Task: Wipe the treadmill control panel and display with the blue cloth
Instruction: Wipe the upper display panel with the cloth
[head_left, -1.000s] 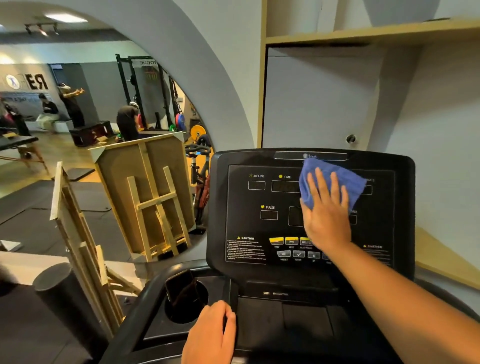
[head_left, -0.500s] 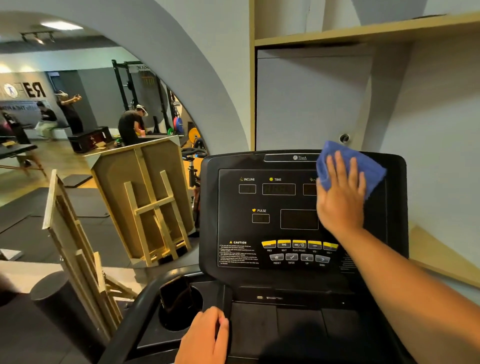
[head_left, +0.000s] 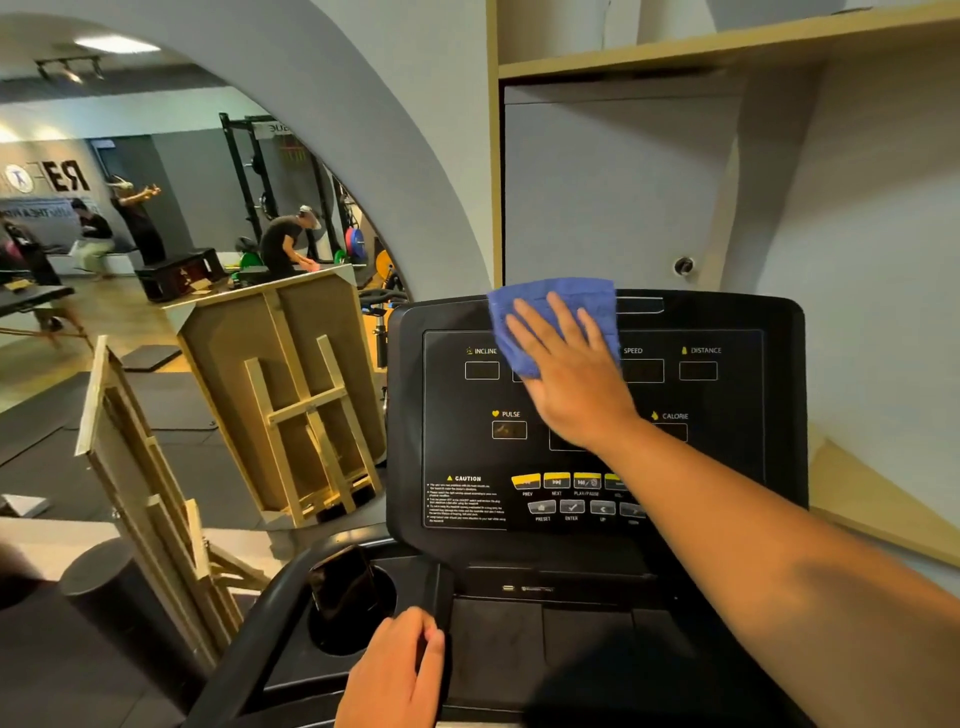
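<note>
The black treadmill control panel (head_left: 727, 467) faces me, with labelled display windows and a row of yellow and grey buttons (head_left: 556, 480) low down. My right hand (head_left: 576, 374) lies flat, fingers spread, pressing the blue cloth (head_left: 550, 301) against the panel's upper middle, over the top edge and the windows between INCLINE and SPEED. My left hand (head_left: 395, 670) rests on the console's lower ledge, fingers curled around a black upright post (head_left: 436, 587) beside the cup holder (head_left: 348, 608).
A dark phone (head_left: 343, 582) stands in the cup holder. A large arched mirror (head_left: 182, 249) at the left reflects the gym and several people. Wooden frames (head_left: 150, 493) lean at the left. A foam roller (head_left: 98, 577) stands low left. A wooden shelf (head_left: 727, 41) hangs above.
My right hand has swept the blue cloth from the panel's upper right corner leftward to its upper middle. The left hand has stayed on the console ledge.
</note>
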